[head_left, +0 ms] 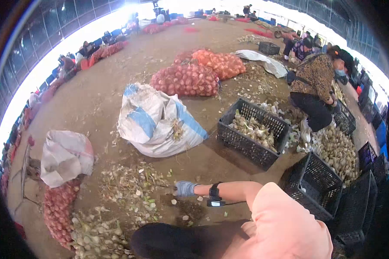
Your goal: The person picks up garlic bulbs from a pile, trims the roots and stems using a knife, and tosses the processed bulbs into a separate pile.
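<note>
My right hand (186,188), in a grey glove, reaches leftward over the floor from a pink sleeve. Its fingers look closed, and a thin dark thing seems to stick out at the fingertips, too small to name. Below and left of the hand lie scattered garlic trimmings (136,181), stalks and cut pieces. A heap of garlic bulbs with stalks (97,235) spreads beside my dark-clothed knee (160,239). My left hand is out of view.
A white-blue woven sack (153,125) stands ahead, with filled red net bags (186,80) behind. Left lies another net bag (61,211) under a white sack (67,157). Black crates (253,142) and a crouching person (313,82) by heaped garlic (335,151) are right.
</note>
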A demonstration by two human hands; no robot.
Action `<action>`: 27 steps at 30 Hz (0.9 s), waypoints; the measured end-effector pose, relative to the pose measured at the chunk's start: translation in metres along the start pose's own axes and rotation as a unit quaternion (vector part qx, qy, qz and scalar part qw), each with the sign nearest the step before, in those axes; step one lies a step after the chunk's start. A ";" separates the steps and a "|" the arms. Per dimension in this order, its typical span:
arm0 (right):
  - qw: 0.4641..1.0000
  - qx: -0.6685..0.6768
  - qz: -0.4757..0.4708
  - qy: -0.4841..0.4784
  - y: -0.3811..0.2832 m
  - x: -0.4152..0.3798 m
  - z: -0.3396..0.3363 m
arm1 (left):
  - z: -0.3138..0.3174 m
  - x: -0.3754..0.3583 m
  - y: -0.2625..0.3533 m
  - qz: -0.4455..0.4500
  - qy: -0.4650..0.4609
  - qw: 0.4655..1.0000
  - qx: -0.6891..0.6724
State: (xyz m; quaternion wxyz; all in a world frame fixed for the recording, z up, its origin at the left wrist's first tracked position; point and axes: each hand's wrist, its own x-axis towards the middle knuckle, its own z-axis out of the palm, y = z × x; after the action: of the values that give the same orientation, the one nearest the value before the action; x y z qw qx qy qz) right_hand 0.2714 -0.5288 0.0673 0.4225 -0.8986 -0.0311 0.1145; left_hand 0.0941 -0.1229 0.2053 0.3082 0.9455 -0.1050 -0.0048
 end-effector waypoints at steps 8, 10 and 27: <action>0.984 -0.138 0.110 -0.029 0.004 -0.055 -0.040 | 0.015 0.007 0.053 -0.032 -0.024 0.999 0.010; 0.979 -0.161 0.118 -0.031 0.009 -0.065 -0.043 | 0.026 0.006 0.063 -0.052 -0.028 0.998 -0.001; 0.975 -0.203 -0.002 -0.088 -0.012 -0.029 -0.016 | 0.015 -0.058 0.031 -0.197 -0.040 0.978 -0.048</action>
State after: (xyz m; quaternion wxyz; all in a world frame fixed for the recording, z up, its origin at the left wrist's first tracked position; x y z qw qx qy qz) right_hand 0.2470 -0.5374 0.0916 0.2268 -0.9520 -0.0930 0.1832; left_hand 0.0304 -0.1445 0.2076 0.3418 0.9307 0.0719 -0.1087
